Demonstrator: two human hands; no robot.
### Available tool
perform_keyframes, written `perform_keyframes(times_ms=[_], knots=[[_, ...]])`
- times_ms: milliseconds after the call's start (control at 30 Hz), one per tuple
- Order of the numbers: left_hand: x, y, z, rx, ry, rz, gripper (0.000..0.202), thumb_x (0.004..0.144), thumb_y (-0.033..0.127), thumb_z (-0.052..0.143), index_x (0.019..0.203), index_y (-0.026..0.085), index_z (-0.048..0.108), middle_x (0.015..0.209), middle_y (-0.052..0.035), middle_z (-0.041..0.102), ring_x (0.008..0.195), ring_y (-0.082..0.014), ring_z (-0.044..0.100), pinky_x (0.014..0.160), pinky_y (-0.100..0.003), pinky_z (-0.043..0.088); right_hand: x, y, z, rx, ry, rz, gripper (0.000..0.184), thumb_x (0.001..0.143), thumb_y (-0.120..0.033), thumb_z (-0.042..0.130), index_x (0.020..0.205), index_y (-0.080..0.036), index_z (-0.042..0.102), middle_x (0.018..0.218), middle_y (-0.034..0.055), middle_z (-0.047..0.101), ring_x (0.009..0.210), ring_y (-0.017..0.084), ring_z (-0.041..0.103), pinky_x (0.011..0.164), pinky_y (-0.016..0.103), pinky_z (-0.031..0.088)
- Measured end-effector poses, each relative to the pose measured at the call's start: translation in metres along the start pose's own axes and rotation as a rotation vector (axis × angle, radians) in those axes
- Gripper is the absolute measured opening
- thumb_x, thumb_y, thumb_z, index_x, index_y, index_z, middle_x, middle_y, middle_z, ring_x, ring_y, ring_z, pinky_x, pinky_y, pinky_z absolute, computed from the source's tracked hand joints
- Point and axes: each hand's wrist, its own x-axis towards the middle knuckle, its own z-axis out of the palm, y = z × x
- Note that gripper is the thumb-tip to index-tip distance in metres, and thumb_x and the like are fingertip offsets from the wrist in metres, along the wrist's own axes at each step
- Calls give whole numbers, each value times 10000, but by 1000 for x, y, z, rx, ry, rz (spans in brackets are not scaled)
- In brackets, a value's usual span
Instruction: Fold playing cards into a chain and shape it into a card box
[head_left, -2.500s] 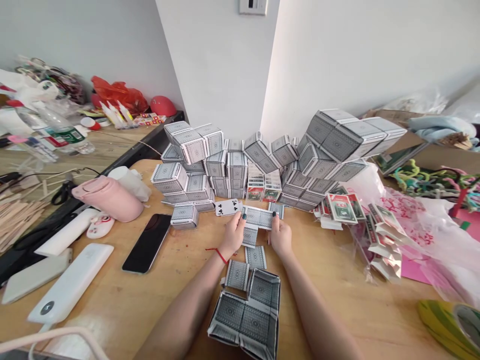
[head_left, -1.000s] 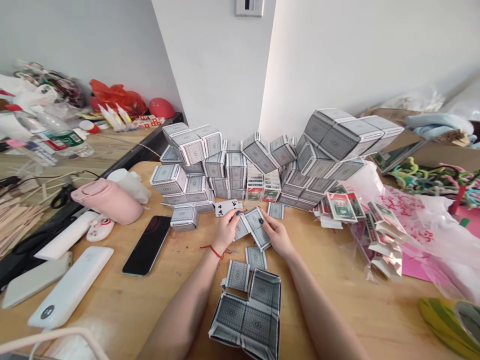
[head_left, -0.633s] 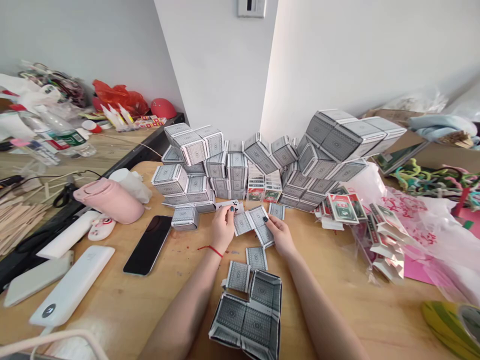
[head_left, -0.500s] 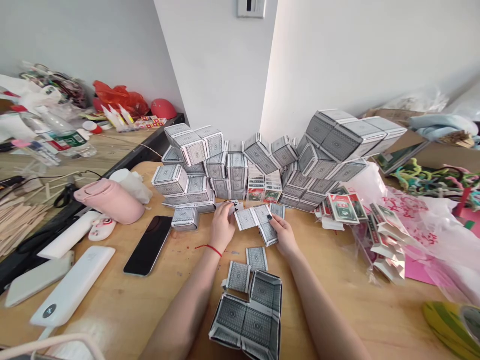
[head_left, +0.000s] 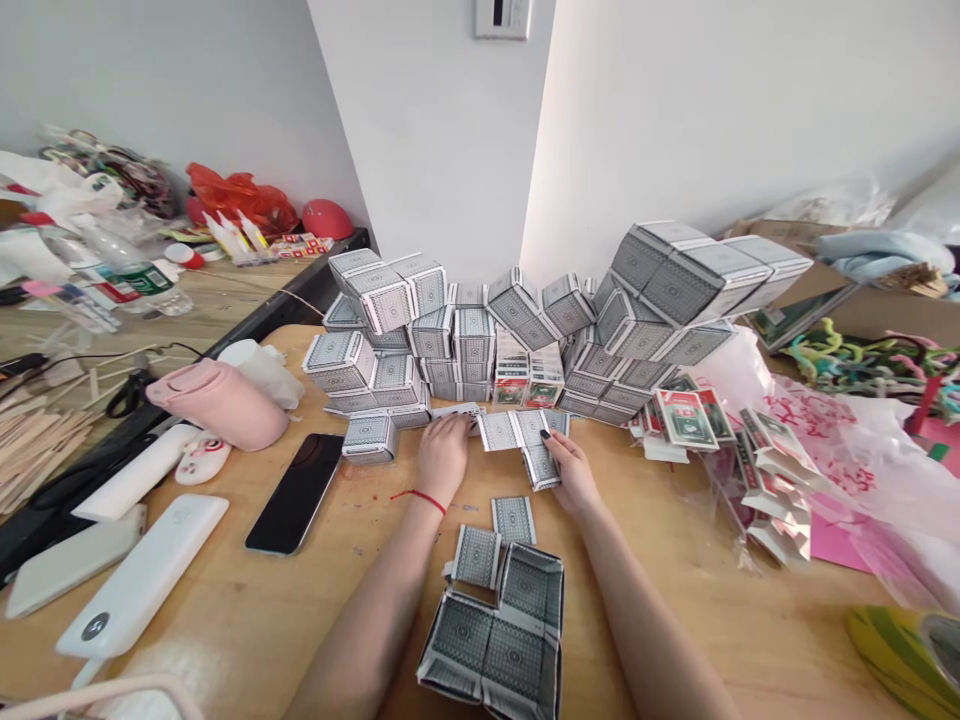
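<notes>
My right hand (head_left: 576, 475) pinches a piece of joined, folded playing cards (head_left: 534, 432), patterned backs up, with the thumb on top. The piece has a bend, one arm pointing left and another down toward me. My left hand (head_left: 442, 455), a red cord on its wrist, has its fingers curled at a playing card (head_left: 456, 410) low over the table; its fingertips are partly hidden. Between my forearms lie two loose folded cards (head_left: 513, 520) (head_left: 477, 556). Closer to me is an open-sided L-shaped card block (head_left: 517, 640).
Stacked card blocks (head_left: 375, 370) line the back, with taller ones (head_left: 675, 270) at right. Card packs (head_left: 513, 385) stand between them. Opened card boxes (head_left: 772, 480) and yellow tape (head_left: 900, 650) lie right. A phone (head_left: 295, 492), power bank (head_left: 146, 575) and pink roll (head_left: 217, 400) lie left.
My left hand has lowered and turned over, and the card whose face showed in it now lies flatter. My right hand with the joined cards has shifted slightly right.
</notes>
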Motion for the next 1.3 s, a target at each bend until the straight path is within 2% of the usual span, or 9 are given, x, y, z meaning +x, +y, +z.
perform_keyframes(times_ms=[67, 167, 267, 400, 533, 733, 933, 1133, 1300], knots=[[-1, 1, 0, 0, 89, -2, 262, 802, 81, 415, 966, 174, 596, 905, -70, 666, 871, -198, 601, 834, -371, 439, 0, -1, 0, -1, 11, 0, 229, 598, -312, 721, 773, -187, 643, 619, -25, 639, 490, 87, 539, 447, 176, 419], [-2, 1, 0, -31, 243, -11, 240, 790, 79, 437, 942, 178, 594, 842, -61, 668, 815, -186, 605, 793, -352, 452, 1, -1, -1, -6, 30, -3, 239, 593, -314, 720, 777, -186, 640, 618, -20, 635, 477, 95, 530, 434, 188, 410], [-1, 3, -3, -122, 326, 5, 159, 779, 98, 482, 860, 194, 580, 858, -39, 668, 869, -169, 601, 850, -361, 436, 1, -1, -2, -5, 41, -22, 225, 592, -317, 720, 754, -188, 631, 607, -24, 628, 471, 93, 523, 411, 184, 387], [0, 11, -9, -192, 343, 77, 172, 756, 44, 467, 739, 199, 539, 989, -24, 643, 1099, -180, 506, 990, -456, 328, 1, -1, -1, 11, 51, -43, 214, 593, -316, 721, 735, -193, 618, 583, -38, 613, 456, 81, 509, 395, 175, 373], [1, 16, -13, -206, 378, 114, 174, 738, 41, 485, 712, 200, 549, 1064, -41, 591, 1176, -202, 431, 958, -457, 376, 0, -1, 0, 24, 59, -30, 229, 578, -310, 731, 730, -187, 612, 575, -41, 604, 449, 75, 504, 393, 171, 379], [0, 13, -14, -201, 468, 103, 125, 742, 92, 534, 725, 206, 581, 957, -53, 591, 1072, -199, 502, 888, -424, 443, 2, -1, -2, 20, 91, -36, 225, 575, -318, 724, 714, -197, 596, 556, -49, 586, 426, 79, 488, 378, 184, 367], [-2, 12, -12, -200, 395, 112, 144, 760, 119, 523, 753, 226, 618, 890, -46, 616, 1010, -189, 531, 860, -405, 452, 2, -1, -2, -53, 96, -52, 224, 589, -342, 701, 717, -204, 579, 552, -37, 579, 421, 99, 487, 380, 209, 370], [-1, 14, -13, -177, 450, 122, 164, 739, 95, 539, 752, 230, 632, 870, -46, 610, 961, -184, 533, 842, -386, 453, 1, -1, -1, -11, 113, -45, 220, 583, -322, 713, 721, -205, 586, 551, -43, 572, 426, 98, 485, 381, 210, 381], [-3, 17, -14, -142, 425, 146, 183, 734, 91, 541, 763, 239, 645, 830, -35, 626, 869, -174, 538, 795, -360, 460, -1, -3, 2, -4, 87, -44, 218, 596, -328, 714, 711, -201, 579, 531, -55, 549, 414, 81, 467, 372, 194, 361]])
